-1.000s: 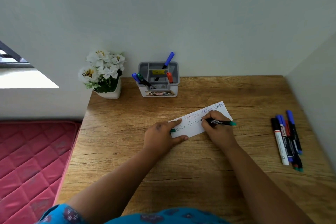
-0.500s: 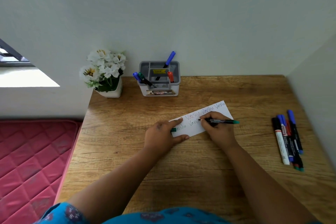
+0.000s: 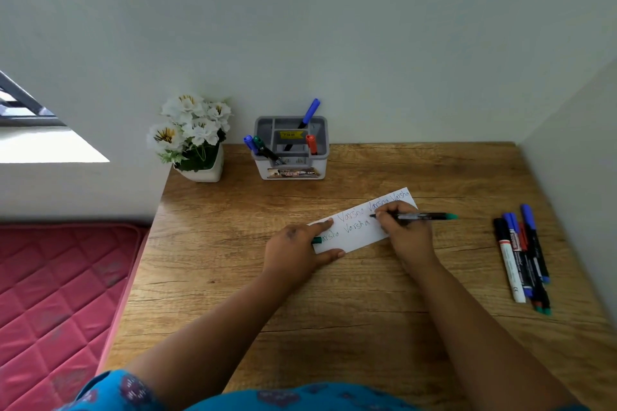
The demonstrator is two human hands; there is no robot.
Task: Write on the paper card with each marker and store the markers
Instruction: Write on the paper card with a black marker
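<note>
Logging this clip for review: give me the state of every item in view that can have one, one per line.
paper card: flat on the desk, partly written on
green marker: uncapped, tip on the card
right hand: grips the green marker
left hand: holds the card down; a green cap shows under it
loose markers: capped, lying at the desk's right side
organizer: upright, four markers stored inside

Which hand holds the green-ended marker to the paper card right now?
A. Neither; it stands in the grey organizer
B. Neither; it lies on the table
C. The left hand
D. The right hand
D. The right hand grips the green-ended marker, tip on the paper card, while the left hand holds the card down.
</note>
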